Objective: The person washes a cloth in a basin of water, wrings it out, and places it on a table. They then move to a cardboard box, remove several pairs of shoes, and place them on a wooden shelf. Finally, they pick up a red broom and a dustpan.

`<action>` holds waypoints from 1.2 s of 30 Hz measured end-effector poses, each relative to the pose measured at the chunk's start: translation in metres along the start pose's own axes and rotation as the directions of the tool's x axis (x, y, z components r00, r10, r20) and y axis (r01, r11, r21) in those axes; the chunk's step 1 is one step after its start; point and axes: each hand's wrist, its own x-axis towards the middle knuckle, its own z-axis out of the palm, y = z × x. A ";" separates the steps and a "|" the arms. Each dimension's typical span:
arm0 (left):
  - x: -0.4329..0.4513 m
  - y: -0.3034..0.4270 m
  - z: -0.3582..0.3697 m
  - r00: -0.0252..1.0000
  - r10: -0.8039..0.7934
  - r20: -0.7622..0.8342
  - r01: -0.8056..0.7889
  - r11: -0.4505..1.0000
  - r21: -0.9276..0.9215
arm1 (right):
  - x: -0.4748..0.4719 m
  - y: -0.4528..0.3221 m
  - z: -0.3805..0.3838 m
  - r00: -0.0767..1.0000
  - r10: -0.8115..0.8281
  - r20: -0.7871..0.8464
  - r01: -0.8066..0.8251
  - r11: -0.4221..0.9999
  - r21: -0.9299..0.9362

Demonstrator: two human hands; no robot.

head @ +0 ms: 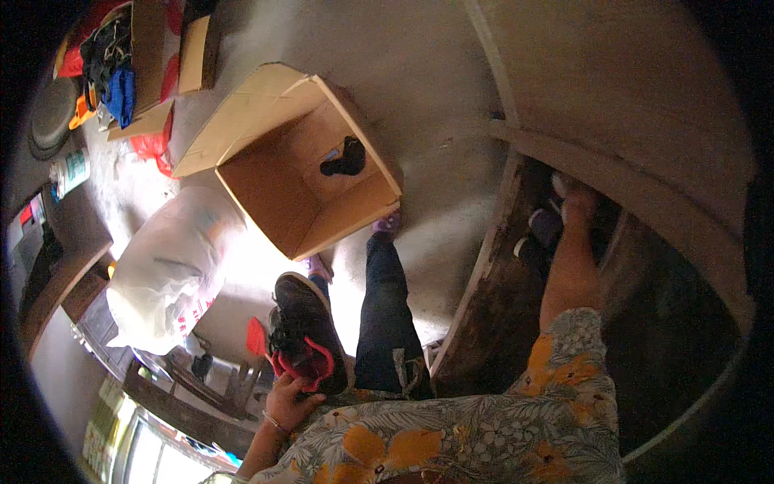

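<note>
My left hand, with a bracelet at the wrist, holds a dark lace-up shoe by its red-lined collar, low and left of centre. My right hand reaches into a dark wooden compartment on the right, among shoes; a purplish-grey one lies close by it. The fingers are too dim to tell whether they grip anything. An open cardboard box stands on the floor before me, with a small black item inside, perhaps a shoe.
A full whitish plastic bag is left of the box. Behind it are a red plastic bag and another carton near a dark and blue heap of cloth. The compartment's wooden edge runs beside my leg.
</note>
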 end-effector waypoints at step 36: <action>0.060 -0.098 -0.086 0.806 0.429 -0.407 -0.436 0.896 0.081 | -0.383 -0.329 -0.168 0.915 -0.402 -0.030 0.325 0.693 0.644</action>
